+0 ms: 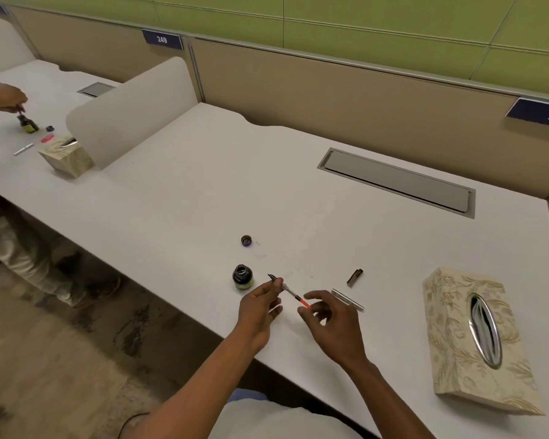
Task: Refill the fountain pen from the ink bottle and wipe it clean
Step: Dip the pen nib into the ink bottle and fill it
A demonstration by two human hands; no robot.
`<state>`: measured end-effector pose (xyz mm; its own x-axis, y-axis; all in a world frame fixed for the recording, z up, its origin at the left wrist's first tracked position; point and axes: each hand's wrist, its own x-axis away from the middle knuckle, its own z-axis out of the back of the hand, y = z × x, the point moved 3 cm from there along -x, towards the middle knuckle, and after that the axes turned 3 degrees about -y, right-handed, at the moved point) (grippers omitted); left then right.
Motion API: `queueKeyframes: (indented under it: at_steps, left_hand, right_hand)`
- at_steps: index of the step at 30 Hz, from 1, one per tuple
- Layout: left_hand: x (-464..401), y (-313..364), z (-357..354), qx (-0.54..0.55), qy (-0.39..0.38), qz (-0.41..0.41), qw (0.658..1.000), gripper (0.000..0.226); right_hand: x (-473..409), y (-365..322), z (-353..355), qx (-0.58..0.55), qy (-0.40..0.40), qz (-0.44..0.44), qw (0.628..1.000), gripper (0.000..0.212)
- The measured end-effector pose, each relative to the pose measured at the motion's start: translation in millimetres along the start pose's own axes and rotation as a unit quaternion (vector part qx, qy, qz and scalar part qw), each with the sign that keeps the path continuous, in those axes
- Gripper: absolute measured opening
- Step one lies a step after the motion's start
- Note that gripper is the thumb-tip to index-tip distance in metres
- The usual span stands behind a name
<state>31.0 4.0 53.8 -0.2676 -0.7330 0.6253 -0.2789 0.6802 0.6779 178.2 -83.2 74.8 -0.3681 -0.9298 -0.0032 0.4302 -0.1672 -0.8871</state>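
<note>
The open ink bottle [242, 277] stands near the desk's front edge, its dark cap [246, 240] lying farther back. My left hand [259, 307] pinches the front of the fountain pen section [286, 289], nib pointing up-left toward the bottle. The pen's red converter end [305, 303] touches the fingertips of my right hand [330, 324], which twist or hold it. The silver pen barrel [347, 299] lies on the desk just right of my right hand. The pen cap [354, 277] lies beyond it.
A floral tissue box [476, 340] sits at the right on the white desk [203, 191]. A grey cable hatch [396, 182] is set in the back. At the left neighbouring desk another person's hand [5, 98] works over a second ink bottle, beside a divider [130, 112].
</note>
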Motion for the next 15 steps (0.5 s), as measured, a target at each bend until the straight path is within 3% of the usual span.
queueKeyframes:
  at_steps: [5,10,12,15]
  left_hand:
    - [11.9,16.7,6.0,-0.048,0.005,-0.028,0.998,0.019]
    - [27.8,40.2,22.5,-0.216,0.031,-0.092,0.972,0.017]
    - [33.8,55.5,32.3,-0.290,0.065,-0.175,0.939,0.006]
    - [32.8,85.6,47.3,-0.405,0.103,-0.346,0.840,0.013]
  right_hand:
    - [-8.7,-16.4,-7.1,-0.034,0.026,0.009,0.999,0.017]
    - [-23.5,-34.0,-8.7,-0.056,0.032,0.018,0.998,0.016]
    - [-33.2,-42.4,-10.4,-0.038,0.027,0.033,0.998,0.015]
    - [-48.8,-55.5,-15.5,0.028,0.015,0.064,0.997,0.013]
